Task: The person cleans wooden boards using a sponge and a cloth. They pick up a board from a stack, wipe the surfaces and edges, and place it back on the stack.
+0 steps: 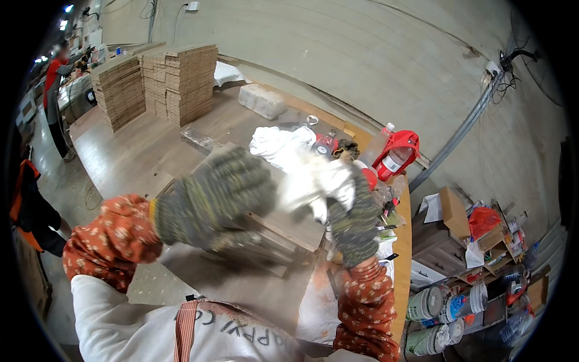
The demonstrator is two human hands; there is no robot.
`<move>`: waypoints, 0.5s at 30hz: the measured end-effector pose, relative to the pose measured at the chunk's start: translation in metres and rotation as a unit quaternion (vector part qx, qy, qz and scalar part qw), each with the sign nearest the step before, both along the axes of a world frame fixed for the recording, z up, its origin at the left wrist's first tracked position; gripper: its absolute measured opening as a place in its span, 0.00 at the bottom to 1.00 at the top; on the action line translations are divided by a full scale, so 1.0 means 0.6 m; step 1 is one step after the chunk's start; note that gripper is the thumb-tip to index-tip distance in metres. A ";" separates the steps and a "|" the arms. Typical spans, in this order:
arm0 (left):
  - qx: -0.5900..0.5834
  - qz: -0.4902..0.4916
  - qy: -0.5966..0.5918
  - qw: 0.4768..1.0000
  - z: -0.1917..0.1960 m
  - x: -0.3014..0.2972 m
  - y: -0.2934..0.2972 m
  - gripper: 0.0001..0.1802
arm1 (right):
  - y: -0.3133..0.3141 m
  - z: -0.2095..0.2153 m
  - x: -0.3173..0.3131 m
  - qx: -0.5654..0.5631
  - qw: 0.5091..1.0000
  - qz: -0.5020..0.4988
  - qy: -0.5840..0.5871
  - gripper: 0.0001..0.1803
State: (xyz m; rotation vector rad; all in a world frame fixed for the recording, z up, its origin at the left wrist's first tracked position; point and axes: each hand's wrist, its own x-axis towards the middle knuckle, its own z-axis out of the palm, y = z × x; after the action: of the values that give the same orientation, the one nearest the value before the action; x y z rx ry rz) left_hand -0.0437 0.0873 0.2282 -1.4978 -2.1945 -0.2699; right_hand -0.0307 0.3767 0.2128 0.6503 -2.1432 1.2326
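- A pale plastered wall [374,54] ran behind the long wooden workbench [129,151], with a grey conduit [464,130] slanting down it.
- Stacks of flat cardboard [181,81] stood at the bench's far end.
- Paint buckets [443,308] and cluttered low shelves [494,244] sat at right.
- Ceiling lights [65,17] glowed far left above the grey floor [60,187].

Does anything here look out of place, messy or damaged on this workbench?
Nothing looks clearly damaged or spilled. The gloved left hand and right hand hold a white cloth, blurred by motion, over a wooden piece. The table's far right end is cluttered with rags, bottles and a red holder.
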 end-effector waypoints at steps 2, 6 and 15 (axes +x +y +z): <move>0.043 -0.018 -0.010 0.999 -0.023 0.010 0.028 0.28 | -0.010 -0.005 0.010 0.228 0.962 -0.084 0.124 0.35; 0.036 -0.051 0.020 0.998 -0.032 -0.018 0.025 0.25 | 0.002 -0.027 0.019 0.109 0.991 -0.032 0.073 0.31; -0.042 -0.037 0.019 0.998 0.030 -0.026 0.038 0.43 | 0.072 -0.068 0.051 -0.127 0.980 -0.154 -0.001 0.23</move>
State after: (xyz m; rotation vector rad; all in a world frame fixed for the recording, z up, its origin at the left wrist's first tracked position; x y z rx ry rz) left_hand -0.0590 0.1101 0.2461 -1.6186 -2.1475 -0.1719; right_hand -0.0004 0.4200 0.1718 0.1981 -1.9519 1.3001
